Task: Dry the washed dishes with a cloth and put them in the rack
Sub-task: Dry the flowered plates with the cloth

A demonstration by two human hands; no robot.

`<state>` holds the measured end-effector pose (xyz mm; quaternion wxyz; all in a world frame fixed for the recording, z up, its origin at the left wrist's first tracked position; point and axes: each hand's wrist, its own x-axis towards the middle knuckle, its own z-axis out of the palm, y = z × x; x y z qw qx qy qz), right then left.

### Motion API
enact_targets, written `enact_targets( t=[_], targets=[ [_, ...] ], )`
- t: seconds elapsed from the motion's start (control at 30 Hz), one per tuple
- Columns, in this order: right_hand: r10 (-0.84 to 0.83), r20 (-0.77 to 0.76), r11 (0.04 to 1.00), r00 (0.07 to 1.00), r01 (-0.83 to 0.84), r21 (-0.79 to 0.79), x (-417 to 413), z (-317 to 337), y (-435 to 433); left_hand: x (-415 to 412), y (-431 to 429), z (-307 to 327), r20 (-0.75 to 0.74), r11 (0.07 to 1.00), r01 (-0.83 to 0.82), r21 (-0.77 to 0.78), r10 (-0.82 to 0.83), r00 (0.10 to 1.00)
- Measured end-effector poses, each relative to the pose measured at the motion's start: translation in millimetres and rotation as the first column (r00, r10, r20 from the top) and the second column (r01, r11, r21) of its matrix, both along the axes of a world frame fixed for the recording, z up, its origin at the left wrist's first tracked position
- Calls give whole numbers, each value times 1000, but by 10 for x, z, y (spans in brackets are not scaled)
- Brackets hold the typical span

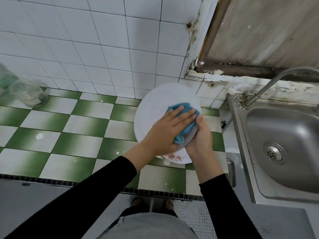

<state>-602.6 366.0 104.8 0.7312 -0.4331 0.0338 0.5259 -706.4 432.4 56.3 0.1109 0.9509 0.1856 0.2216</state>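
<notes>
White tiles cover the wall (86, 40), and below it runs a tiled surface (82, 125) in green and white checks. A steel sink (293, 135) with a bent tap (276, 80) sits at the right. Blurred glass jars (25, 94) stand at the far left against the wall.

Both arms reach forward in black sleeves (86, 195). The left hand (165, 130) lies flat, fingers straight and close together, pressing a cloth (187, 129) onto a plate (155, 104). The right hand (201, 137) grips the plate's right rim, thumb on the upper face, the fingers hidden behind.

The plate is white and plain, held tilted above the checked surface, just left of the sink. The cloth is blue and bunched, its lower end hanging between the hands. Beneath the wrists shows part of a second plate (179, 159) with a reddish flower pattern.
</notes>
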Motion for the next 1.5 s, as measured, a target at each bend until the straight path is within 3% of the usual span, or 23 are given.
enact_targets(
  t=[0.1,0.23,0.33,0.43,0.53,0.6,0.67,0.8,0.83,0.9,1.0,1.1,1.27,1.4,1.5],
  targets=[
    [89,40,996,995,-88,-25,-70,-80,-57,80,276,172,19,968,-193,-159,199,980],
    [114,145,988,983,-97,-124,-18,-130,-96,44,471,237,-6,821,-328,-468,368,930],
    [132,201,983,971,-102,-155,14,-155,-70,-4,359,127,-11,866,-280,-415,302,953],
    [129,197,984,972,-101,-148,18,-205,-60,-10,153,79,-2,956,-80,-282,82,997],
    [121,140,985,983,-101,-137,50,-207,-71,17,199,117,108,925,-107,-364,156,982],
    [82,116,992,990,-70,-106,98,-162,-96,-2,351,129,164,829,-239,-506,365,917],
    [25,106,997,994,-16,-80,173,-138,-126,-90,482,107,100,672,-316,-670,503,858],
    [-102,53,993,993,105,-46,235,-140,-159,-246,360,-89,-56,489,-378,-786,553,831],
    [-137,52,990,989,139,-36,241,-139,-154,-263,263,-156,-35,504,-357,-786,541,840],
    [-174,37,984,984,175,-23,241,-100,-131,-281,36,-313,32,651,-287,-702,432,901],
    [-167,14,985,986,167,-43,236,-20,-58,-290,-274,-428,24,864,-178,-471,214,977],
    [-132,8,989,991,132,-60,214,-11,15,-245,-398,-380,59,970,-52,-237,68,996],
    [-41,-26,999,999,41,-19,137,-44,128,-162,-293,-277,84,997,-55,57,50,995],
    [26,-15,1000,1000,-26,12,174,-23,226,-181,-164,-231,232,984,-155,87,131,964],
    [81,84,997,993,-81,1,174,-29,207,-234,-40,-180,364,977,-208,43,178,914]
  ],
)
